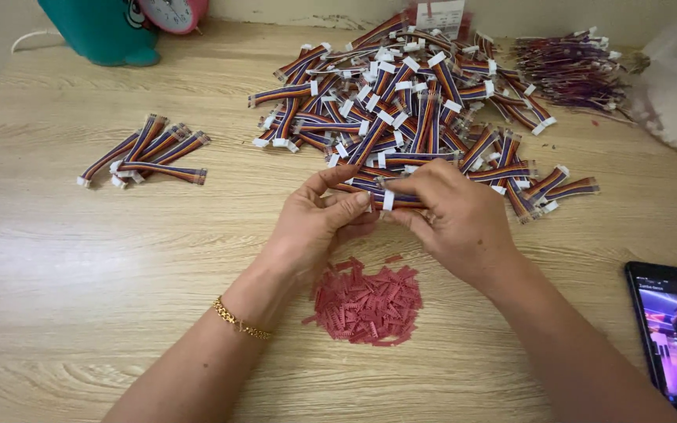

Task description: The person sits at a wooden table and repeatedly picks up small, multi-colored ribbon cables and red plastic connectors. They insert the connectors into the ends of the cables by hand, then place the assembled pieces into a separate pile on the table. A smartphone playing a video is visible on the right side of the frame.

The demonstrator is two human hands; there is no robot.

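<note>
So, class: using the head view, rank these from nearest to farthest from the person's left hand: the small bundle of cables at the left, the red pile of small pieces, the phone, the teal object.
From the left hand:
1. Red pile, just below the hands.
2. Small bundle of cables, to the left.
3. Teal object, top left corner, and phone, lower right edge: too close to call.

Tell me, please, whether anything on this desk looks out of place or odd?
Only the smartphone stands out: it lies at the table's right edge with its screen lit, playing video, unrelated to the ribbon cables and red connector pieces. Nothing looks spilled or damaged.
</note>
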